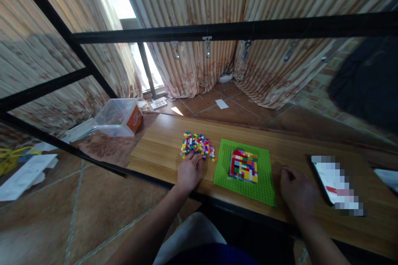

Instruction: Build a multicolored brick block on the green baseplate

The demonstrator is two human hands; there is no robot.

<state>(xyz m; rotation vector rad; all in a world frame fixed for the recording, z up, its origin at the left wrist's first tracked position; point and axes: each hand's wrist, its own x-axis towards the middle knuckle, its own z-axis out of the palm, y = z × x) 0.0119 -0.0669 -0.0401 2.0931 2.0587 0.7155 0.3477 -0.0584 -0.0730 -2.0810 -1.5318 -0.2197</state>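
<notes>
My left hand (189,172) rests at the near edge of a loose pile of small toy building bricks (196,143) in many colours. Its fingertips touch the pile, with the fingers bent and slightly apart. To the right lies a green studded baseplate (221,180), turned a little on the table. A roughly square patch of multicoloured bricks (245,166) is built on it, with red along its left and upper edges. Just beyond the plate's right edge is my right hand (299,192), its fingers curled into a loose pinch. What it holds, if anything, is hidden.
The wooden table (152,140) carries a phone (334,184) at the right, its screen partly pixelated. A clear plastic box (113,118) with an orange label stands beyond the left end. A black metal frame (217,32) with hanging clips crosses in front of the curtains (199,0).
</notes>
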